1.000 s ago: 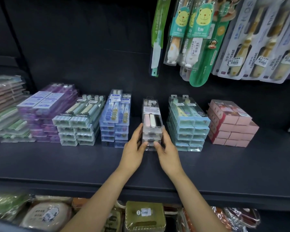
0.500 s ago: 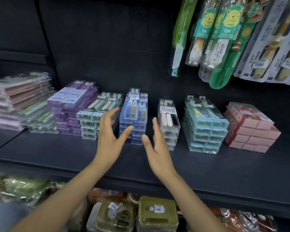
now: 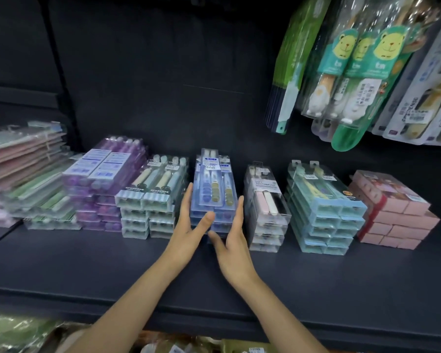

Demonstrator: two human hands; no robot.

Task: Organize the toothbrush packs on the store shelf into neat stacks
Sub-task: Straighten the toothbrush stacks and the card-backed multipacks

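— Two hands are on which stack?

— Both flank the blue toothbrush stack (image 3: 213,189), mid-shelf. The left hand (image 3: 189,225) lies flat against its left side, fingers straight, thumb across the front of the lower packs. The right hand (image 3: 233,240) presses its right side the same way, fingers extended, thumb low at the stack's base. Neither curls round a pack; both are released and flat, squeezing the stack between them.

— Where does that stack sit among the others?

— On the dark shelf (image 3: 87,266), between the green-striped stack (image 3: 148,200) on its left and the clear soft-toothbrush stack (image 3: 266,207) on its right. Further left stands the purple stack (image 3: 105,179), then the pink and green flat packs (image 3: 26,169) at the edge. To the right are the teal stack (image 3: 321,207) and the pink boxes (image 3: 392,212), which sit slightly askew.

— Anything above?

— Hanging packs: the bear-print children's brushes (image 3: 354,67), and white-carded brushes (image 3: 423,105) at the far right. Below the shelf edge, wrapped goods (image 3: 18,335) show, blurred.
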